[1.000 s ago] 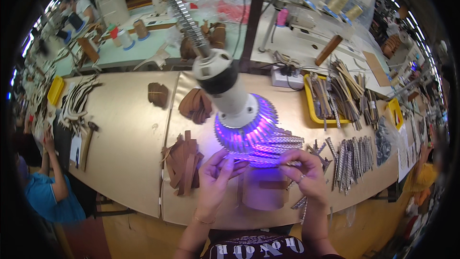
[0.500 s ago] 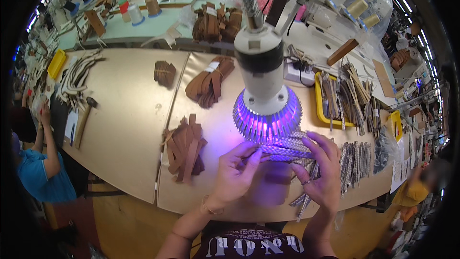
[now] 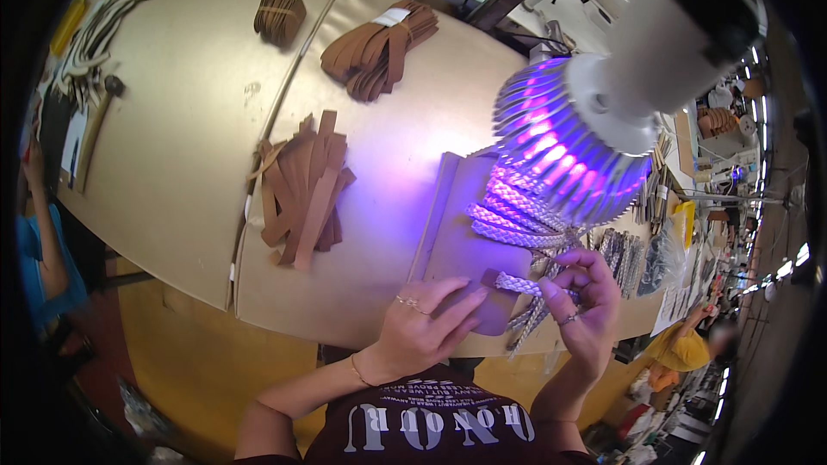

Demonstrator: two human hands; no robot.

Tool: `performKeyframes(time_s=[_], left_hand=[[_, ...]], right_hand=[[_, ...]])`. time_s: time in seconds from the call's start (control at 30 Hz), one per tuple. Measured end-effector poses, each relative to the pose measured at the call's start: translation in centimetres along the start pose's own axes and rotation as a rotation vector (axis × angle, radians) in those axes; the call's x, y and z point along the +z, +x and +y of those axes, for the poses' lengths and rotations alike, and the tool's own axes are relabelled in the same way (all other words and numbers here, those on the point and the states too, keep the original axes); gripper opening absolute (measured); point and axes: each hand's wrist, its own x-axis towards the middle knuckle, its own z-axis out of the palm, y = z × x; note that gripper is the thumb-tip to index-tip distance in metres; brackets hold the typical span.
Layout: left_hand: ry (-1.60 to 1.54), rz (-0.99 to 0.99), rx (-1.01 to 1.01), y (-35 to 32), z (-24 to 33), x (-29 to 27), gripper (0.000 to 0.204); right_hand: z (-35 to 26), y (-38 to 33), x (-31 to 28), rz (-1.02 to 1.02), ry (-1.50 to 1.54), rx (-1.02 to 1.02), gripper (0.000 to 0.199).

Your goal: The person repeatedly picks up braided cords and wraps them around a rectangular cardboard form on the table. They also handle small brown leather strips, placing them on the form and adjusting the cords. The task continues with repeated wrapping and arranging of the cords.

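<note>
My right hand (image 3: 586, 301) pinches a braided strap (image 3: 519, 284), pale under the purple light, with a small brown tab at its end. Just left of that tab, my left hand (image 3: 435, 323) has its fingers stretched out over the edge of a flat brown board (image 3: 461, 245); its thumb is hidden. Above the right hand, several more braided straps (image 3: 508, 207) lie in a bundle on the board, partly covered by the lamp. The finned lamp head (image 3: 573, 142) glows purple close over them.
Loose brown strips (image 3: 306, 194) lie in a pile left of the board. Beyond are a banded brown bundle (image 3: 379, 47) and a smaller one (image 3: 280, 17). A hammer (image 3: 99, 125) rests at the far left. More braided strips (image 3: 624, 258) lie at right. A co-worker's arm shows at the left edge.
My view has tilted and shifted, so the lamp looks larger and farther right. My left hand has come away from the bundled straps; my right hand now holds a single strap end below them.
</note>
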Motion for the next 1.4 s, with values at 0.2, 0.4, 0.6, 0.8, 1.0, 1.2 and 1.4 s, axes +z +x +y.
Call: performKeyframes(time_s=[0.2,0.4,0.6,0.8,1.0,1.2,1.4], left_hand=[[0.041,-0.020,-0.027,-0.7,0.0,1.0,0.042],[0.052,-0.039,-0.033,-0.4,0.1,0.9,0.045],[0.051,-0.042,-0.032,-0.3,0.0,0.8,0.046],[0.048,-0.043,-0.040,-0.3,0.1,0.8,0.046],[0.044,-0.047,-0.045,-0.3,0.1,0.8,0.045],[0.052,-0.055,-0.046,-0.4,0.2,0.8,0.045],[0.031,-0.043,-0.053,-0.4,0.1,0.9,0.047]], right_hand=[[2.1,-1.0,2.4,0.081,0.227,0.013,0.033],[3.5,-1.1,3.4,0.131,0.298,-0.076,0.032],[3.7,-1.2,3.5,0.128,0.308,-0.060,0.034],[3.6,-1.1,3.5,0.152,0.325,-0.031,0.035],[4.0,-1.0,3.4,0.149,0.325,-0.037,0.036],[3.8,-0.8,3.5,0.145,0.336,-0.039,0.037],[3.6,-0.6,3.4,0.134,0.337,-0.027,0.038]])
